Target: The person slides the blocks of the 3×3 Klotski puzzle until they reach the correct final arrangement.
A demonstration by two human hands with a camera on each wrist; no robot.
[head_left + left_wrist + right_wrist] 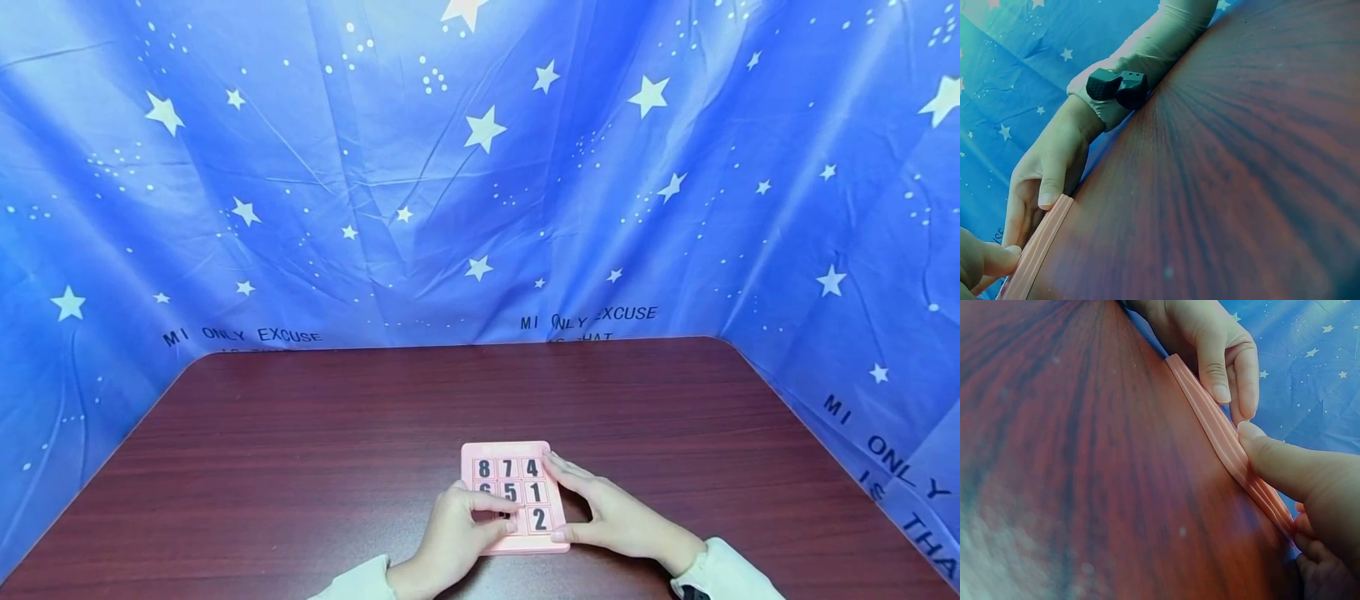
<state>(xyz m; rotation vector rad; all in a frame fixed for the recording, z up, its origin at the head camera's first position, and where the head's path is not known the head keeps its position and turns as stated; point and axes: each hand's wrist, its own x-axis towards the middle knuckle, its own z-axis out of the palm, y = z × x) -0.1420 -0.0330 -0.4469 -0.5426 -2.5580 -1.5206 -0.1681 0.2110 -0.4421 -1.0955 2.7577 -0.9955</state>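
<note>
A pink sliding number puzzle [525,546] lies on the table near its front edge. Its top row reads 8, 7, 4; below are 6, 5, 1, and a 2 sits at lower right. My left hand [450,529] reaches over the lower left part, thumb and forefinger extended onto the bottom-row tiles and hiding some of them. At the right side, my right hand [626,517] holds the puzzle's edge, thumb at the lower corner and fingers along the upper side. The right wrist view shows the right thumb [1285,462] against the ridged pink edge [1229,447].
Dark red wood-grain table [300,450] surrounds the puzzle. Behind and beside it hangs a blue cloth [375,167] with white stars and printed words. A black device [1119,86] is strapped at the right wrist, over a pale sleeve [1160,40].
</note>
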